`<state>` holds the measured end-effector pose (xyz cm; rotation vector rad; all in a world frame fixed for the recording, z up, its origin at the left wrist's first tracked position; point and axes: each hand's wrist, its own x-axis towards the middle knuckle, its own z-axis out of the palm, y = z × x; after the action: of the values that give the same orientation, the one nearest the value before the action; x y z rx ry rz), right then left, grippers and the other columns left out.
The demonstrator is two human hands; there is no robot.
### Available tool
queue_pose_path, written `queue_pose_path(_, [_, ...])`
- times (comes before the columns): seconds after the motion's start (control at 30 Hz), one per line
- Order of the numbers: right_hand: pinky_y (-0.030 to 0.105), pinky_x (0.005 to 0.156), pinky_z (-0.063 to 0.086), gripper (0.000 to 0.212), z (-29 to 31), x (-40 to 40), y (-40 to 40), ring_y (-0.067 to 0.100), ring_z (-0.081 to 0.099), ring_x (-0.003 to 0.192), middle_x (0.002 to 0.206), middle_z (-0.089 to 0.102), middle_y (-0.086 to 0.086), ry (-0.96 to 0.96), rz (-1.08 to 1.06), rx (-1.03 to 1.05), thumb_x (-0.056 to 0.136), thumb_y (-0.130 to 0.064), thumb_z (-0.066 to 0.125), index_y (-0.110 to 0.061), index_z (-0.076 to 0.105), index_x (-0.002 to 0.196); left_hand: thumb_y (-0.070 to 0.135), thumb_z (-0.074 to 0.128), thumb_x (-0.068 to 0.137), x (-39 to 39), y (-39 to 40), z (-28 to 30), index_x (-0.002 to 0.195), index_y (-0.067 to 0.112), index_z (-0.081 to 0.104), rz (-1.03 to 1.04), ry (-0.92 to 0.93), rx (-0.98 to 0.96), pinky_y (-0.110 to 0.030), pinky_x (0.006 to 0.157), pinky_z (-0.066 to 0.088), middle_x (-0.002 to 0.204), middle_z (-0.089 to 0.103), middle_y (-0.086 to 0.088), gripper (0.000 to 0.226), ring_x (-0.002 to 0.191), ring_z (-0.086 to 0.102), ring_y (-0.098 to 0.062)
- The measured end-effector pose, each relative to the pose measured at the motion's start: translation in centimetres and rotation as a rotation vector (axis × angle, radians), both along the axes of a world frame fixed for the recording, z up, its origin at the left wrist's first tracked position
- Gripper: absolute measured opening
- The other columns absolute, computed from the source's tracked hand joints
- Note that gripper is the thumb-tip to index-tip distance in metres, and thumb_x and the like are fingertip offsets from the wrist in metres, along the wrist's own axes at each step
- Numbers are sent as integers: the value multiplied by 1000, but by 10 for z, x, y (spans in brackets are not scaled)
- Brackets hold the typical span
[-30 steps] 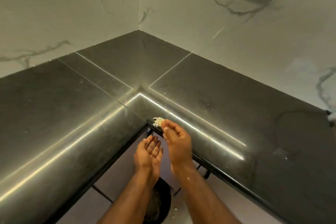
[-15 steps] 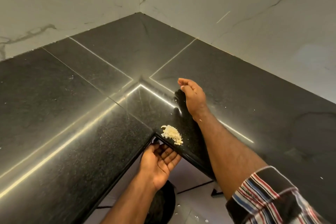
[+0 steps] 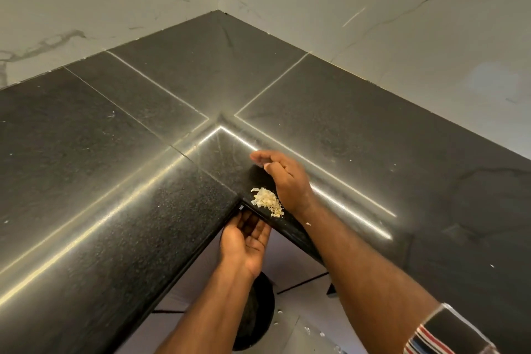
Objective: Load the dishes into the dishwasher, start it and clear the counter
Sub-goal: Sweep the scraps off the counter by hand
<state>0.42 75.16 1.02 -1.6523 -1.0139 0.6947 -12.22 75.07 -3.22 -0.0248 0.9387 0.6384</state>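
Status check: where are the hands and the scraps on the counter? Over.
Right hand open, edge-on on the counter behind the food scraps. Left hand open, cupped palm-up under the counter's inner corner. Scraps piled at the edge. Nothing between pile and palm.

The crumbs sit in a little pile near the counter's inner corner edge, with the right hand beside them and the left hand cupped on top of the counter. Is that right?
Not quite. In the head view the left hand is cupped below the counter edge, not on top. The crumbs and right hand are as you say.
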Motion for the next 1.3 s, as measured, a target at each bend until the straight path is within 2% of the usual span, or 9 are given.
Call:
queue_pose_path(0.17, [37,106,49,39,1,-27,-21,9,64,117,120,72,-1,238,-189,128,89,-21,44,-18,70,118,22,51,100,3,-11,3,96,7,69,128,-61,-37,-38,88,55,96,73,-11,23,95,69,-25])
queue_pose_path(0.33, [28,103,48,43,3,-68,-34,10,64,120,123,71,3,490,-414,288,85,-22,45,-11,67,120,24,47,103,4,-19,7,89,8,67,159,-95,-114,-32,63,63,80,74,-9,30,68,74,-20])
queue_pose_path(0.47, [27,102,49,48,6,-77,-43,14,65,120,123,71,7,648,-505,411,81,-22,45,-6,65,122,27,44,101,4,-18,7,106,0,70,114,-161,-133,-38,89,57,93,74,-18,38,87,73,-29])
queue_pose_path(0.57, [30,100,51,42,9,-47,-35,15,67,116,117,73,7,521,-468,393,84,-22,44,-7,67,115,23,44,102,5,-11,-1,120,-3,64,146,-153,-104,-42,89,58,98,74,-18,37,98,69,-29])
queue_pose_path(0.7, [46,96,55,37,9,-9,-8,8,67,102,109,72,-1,137,-296,100,86,-27,47,-17,70,114,20,47,102,2,-6,-6,115,-1,66,128,-144,-44,-47,82,59,110,73,-20,32,98,72,-32])
queue_pose_path(0.83, [45,96,54,39,10,-13,5,5,64,107,113,71,-9,-38,-96,-32,85,-30,47,-25,72,116,17,47,102,-1,-2,-8,112,-1,67,111,-159,-2,-43,81,61,107,74,-20,29,91,75,-30])
queue_pose_path(0.97, [42,99,53,37,5,-31,-11,6,65,111,114,73,-10,19,-16,-33,86,-23,48,-27,74,111,13,44,103,-1,0,-12,111,0,67,126,-178,8,-37,79,62,109,73,-19,28,91,74,-27])
queue_pose_path(1.13, [43,104,51,36,4,-47,-32,17,67,115,113,75,2,242,-44,97,86,-16,46,-16,75,106,14,48,101,-3,5,-14,122,1,65,101,-214,34,-38,94,55,122,69,-18,29,106,69,-27])
queue_pose_path(1.3, [40,100,53,37,3,-38,-25,9,66,112,114,74,-5,119,-142,54,87,-24,47,-17,74,112,12,48,101,-1,2,-14,129,-1,61,127,-163,31,-44,105,50,124,67,-20,33,116,65,-32])
